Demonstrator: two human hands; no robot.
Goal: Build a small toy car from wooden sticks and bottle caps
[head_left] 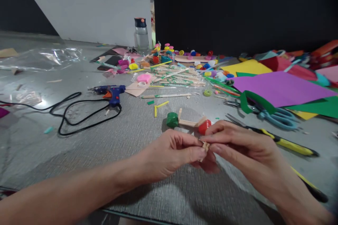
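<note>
A small pale wooden piece [205, 146], apparently short cut sticks joined together, is pinched between the fingertips of both hands. My left hand [175, 153] grips it from the left with thumb and forefinger. From the right, my right hand [235, 144] pinches its other side; the fingers hide part of the piece. Just beyond the hands lies a small construction of wooden sticks [188, 123], with a green bottle cap [172, 120] at its left end and a red bottle cap [204, 126] at its right end, close to my right fingers.
A blue glue gun [113, 95] with a looping black cord lies at left. Wrapped chopsticks [176, 75] and many coloured caps are heaped behind. On the right are blue-handled scissors [282, 117], a yellow-black tool [293, 146] and purple paper [282, 86]. A bottle [142, 37] stands at the back.
</note>
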